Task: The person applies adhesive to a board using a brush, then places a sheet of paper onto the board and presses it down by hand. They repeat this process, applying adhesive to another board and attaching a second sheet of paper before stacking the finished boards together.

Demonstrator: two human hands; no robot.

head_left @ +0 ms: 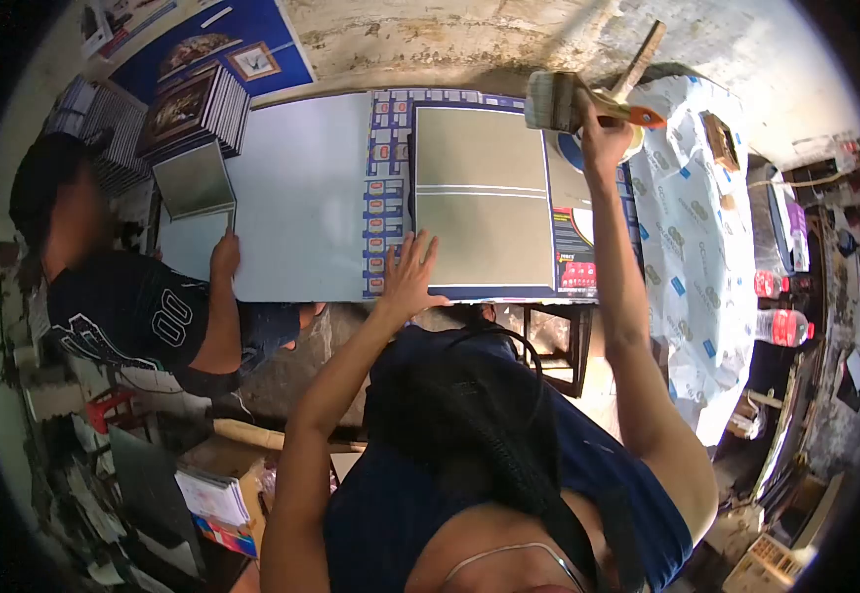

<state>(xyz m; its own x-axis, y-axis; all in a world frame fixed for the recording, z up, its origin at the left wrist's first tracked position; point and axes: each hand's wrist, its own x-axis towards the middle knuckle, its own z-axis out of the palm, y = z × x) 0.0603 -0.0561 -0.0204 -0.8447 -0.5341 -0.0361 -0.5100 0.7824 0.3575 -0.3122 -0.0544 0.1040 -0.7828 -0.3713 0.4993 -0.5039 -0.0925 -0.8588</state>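
My right hand (606, 140) is closed around a wide paintbrush (554, 102) with an orange-tipped handle, raised above the far right of the table. Under that hand, partly hidden, is a round tub (570, 150) with a blue and white edge. A flat wooden stick (640, 59) slants up behind the brush. My left hand (412, 275) rests with fingers spread at the near left corner of two grey-beige panels. The far panel (481, 146) and the near panel (484, 239) lie side by side with a pale strip between them, on a dark blue printed sheet.
At the left, a person in a black jersey (133, 311) holds a framed panel (196, 181). Behind it stands a stack of framed pictures (193, 114). A white board (301, 198) covers the table's left half. Patterned white wrapping (692, 227) lies at right, near plastic bottles (783, 327).
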